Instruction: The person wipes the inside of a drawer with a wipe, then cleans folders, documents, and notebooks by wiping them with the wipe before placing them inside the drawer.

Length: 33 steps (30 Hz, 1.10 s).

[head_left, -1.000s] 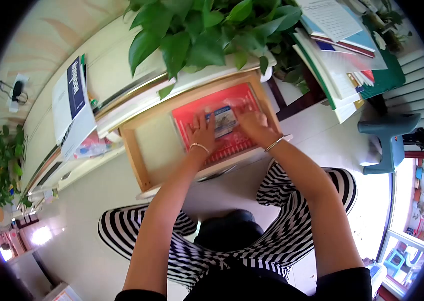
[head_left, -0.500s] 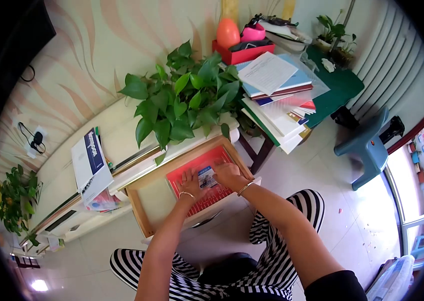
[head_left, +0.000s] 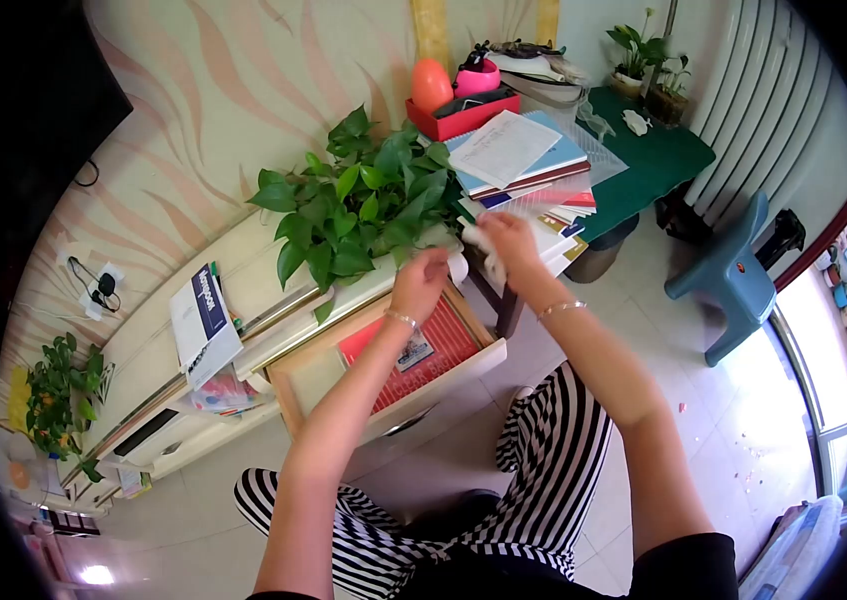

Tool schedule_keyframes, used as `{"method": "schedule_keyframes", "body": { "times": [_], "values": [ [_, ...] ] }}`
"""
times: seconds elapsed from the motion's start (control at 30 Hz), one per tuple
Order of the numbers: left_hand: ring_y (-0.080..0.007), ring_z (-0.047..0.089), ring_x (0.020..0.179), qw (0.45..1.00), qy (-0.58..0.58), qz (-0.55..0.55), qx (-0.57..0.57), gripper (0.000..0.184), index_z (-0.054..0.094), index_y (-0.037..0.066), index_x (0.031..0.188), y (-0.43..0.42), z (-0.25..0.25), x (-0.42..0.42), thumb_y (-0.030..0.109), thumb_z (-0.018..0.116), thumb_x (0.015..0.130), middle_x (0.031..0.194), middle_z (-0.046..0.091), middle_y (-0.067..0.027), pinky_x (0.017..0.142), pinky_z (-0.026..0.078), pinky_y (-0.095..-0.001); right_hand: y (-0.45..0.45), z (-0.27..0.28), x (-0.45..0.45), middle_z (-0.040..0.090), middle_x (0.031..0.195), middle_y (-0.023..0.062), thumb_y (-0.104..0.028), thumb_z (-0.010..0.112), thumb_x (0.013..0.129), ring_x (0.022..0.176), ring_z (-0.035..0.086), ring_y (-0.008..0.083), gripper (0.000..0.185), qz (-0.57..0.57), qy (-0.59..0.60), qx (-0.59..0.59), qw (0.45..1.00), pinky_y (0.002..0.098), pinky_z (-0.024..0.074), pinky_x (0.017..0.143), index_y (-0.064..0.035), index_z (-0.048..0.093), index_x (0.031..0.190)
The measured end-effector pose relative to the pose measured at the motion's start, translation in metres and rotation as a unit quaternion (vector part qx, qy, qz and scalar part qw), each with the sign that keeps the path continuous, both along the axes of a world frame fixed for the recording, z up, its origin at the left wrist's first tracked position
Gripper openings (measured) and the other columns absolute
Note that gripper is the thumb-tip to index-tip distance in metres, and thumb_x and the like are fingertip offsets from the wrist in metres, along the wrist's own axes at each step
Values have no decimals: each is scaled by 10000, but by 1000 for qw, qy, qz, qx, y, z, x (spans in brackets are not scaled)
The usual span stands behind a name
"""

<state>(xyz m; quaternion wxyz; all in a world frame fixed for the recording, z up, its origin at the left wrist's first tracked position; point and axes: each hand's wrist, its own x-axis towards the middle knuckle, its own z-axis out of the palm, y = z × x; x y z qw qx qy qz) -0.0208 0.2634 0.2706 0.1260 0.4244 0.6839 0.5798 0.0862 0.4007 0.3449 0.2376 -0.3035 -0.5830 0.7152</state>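
Observation:
The open drawer (head_left: 491,356) holds a red patterned item (head_left: 451,345) with a small blue-and-grey packet (head_left: 413,352) on top. Above the drawer's back edge, close to the leafy plant (head_left: 353,205), is my left hand (head_left: 421,284), its fingers bent; whether it holds anything cannot be made out. My right hand (head_left: 509,244) is farther right, beside the pile of books and papers (head_left: 533,180), its fingers closed on something white and thin (head_left: 486,254), blurred by motion.
A notebook (head_left: 205,325) lies on the white cabinet (head_left: 258,240) at left. A red box (head_left: 463,118) stands behind the books on the green-covered table (head_left: 663,160). A blue-grey stool (head_left: 728,280) is at right, near the radiator (head_left: 763,90).
Both hands have lifted out of the drawer and moved up past its back edge. The right hand now has something white in it. The packet remains on the red item.

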Motion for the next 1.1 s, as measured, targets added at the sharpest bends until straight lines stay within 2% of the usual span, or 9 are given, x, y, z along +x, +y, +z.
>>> {"method": "schedule_keyframes", "body": {
  "times": [0.03,0.13,0.2,0.57,0.67,0.8,0.9,0.93,1.1],
  "values": [
    [-153,618,878,1000,-1,-1,0,285,549,0,1119,16,7,0,25,523,836,1092,614,-95,771,489,-249,14,-1,-8,617,752,46,-183,562,847,510,513,118,142,-43,82,-70,993,232,372,411,-62,616,901],
    [-140,608,889,997,-54,-16,52,308,535,-2,1138,61,24,-2,29,534,831,1099,606,-90,775,473,-233,56,5,-16,629,787,66,-228,539,867,498,516,129,176,-44,60,-114,991,244,375,389,-76,610,919],
    [-120,601,865,998,11,12,54,306,542,2,1132,82,33,-5,36,545,827,1101,605,-88,736,473,-226,74,4,-24,616,745,95,-243,514,876,473,495,161,216,-31,40,-183,982,277,364,378,-51,578,952],
    [-133,603,907,994,-98,-39,22,260,557,14,1114,61,34,-5,69,526,862,1038,611,-58,720,486,-236,105,-14,-51,589,653,52,-240,535,837,424,462,151,168,-10,-45,-89,995,278,366,372,-82,588,820],
    [-170,619,895,923,-371,-64,76,231,571,9,1080,24,45,9,92,486,882,1040,621,-91,710,516,-260,64,0,-8,522,619,47,-223,482,837,454,474,174,196,4,1,-168,986,299,378,388,-47,566,851],
    [-312,558,1037,773,-615,-127,97,480,432,-4,1178,-22,21,20,402,418,923,1156,553,-162,832,489,-437,-37,-2,77,516,626,28,-266,508,848,449,450,110,205,33,31,-200,979,249,355,379,-70,537,795],
    [-272,550,1072,705,-636,-280,141,411,513,50,1156,-62,8,33,370,433,910,1152,581,-99,909,438,-478,-106,-16,118,533,662,10,-224,529,855,516,488,85,168,88,-45,-82,992,226,380,409,-57,551,858],
    [-228,578,1012,707,-663,-191,156,378,535,74,1154,-70,18,47,342,455,899,1113,604,-61,876,462,-453,-117,-36,126,555,688,14,-187,517,861,550,521,84,150,127,-56,-39,990,223,408,438,-43,557,860],
    [-194,611,911,710,-661,-132,204,390,559,51,1135,-132,-3,48,353,474,905,1056,626,-68,797,507,-347,-148,-98,130,552,679,22,-165,512,868,589,513,88,170,243,-98,68,963,234,422,496,-11,554,812]
  ]
}}
